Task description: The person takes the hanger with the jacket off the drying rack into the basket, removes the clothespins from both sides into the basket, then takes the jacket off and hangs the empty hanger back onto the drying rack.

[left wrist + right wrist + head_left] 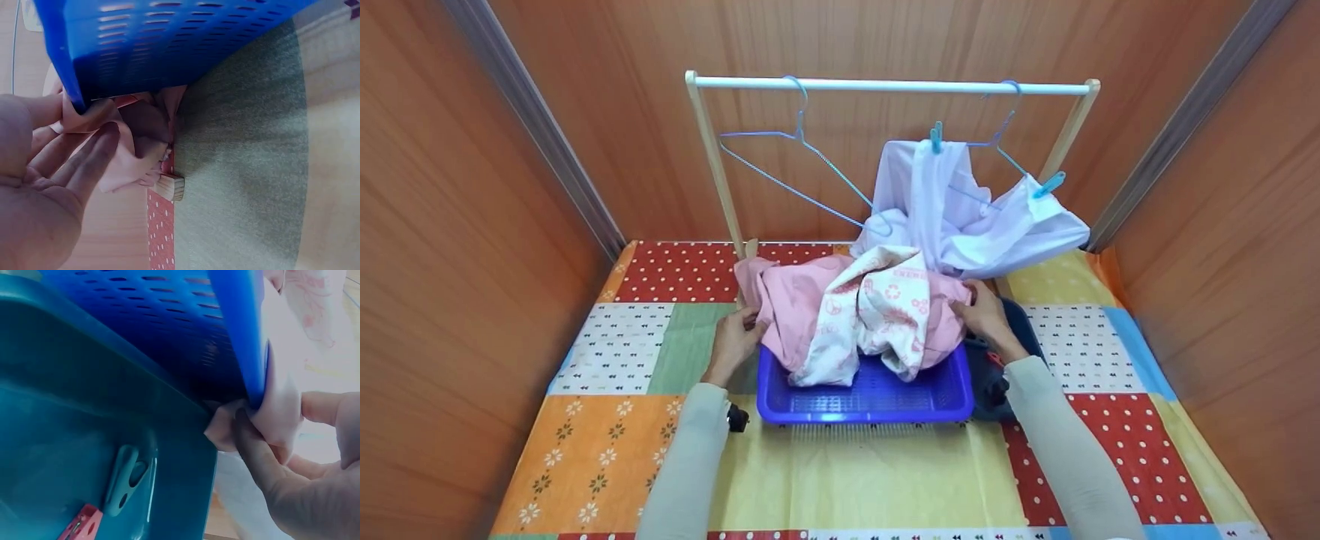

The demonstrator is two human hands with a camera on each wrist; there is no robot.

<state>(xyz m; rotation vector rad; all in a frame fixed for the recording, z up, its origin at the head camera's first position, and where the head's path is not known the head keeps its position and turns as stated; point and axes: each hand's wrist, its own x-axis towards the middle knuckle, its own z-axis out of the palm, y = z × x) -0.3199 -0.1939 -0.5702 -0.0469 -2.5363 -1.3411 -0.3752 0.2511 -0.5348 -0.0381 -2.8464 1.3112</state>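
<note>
Pink cloth [795,300] lies bunched over the blue perforated basket [866,415], with a white, pink-printed cloth [894,300] heaped at its middle. Whether the two are one garment I cannot tell. My left hand [733,343] pinches the pink cloth at the basket's left side; the left wrist view shows a fold of it [132,160] between thumb and fingers beside the rim. At the opposite side my right hand [987,311] pinches another edge of the pink cloth, seen close to the rim in the right wrist view [278,399].
Behind stands a rack with a white bar [870,85]. A bare blue hanger [802,172] hangs left; on the right, white garments [934,202] are clipped with teal clothespins [936,138]. A dark teal tray [73,433] beside the basket holds a green clothespin [124,481] and a red one [82,522].
</note>
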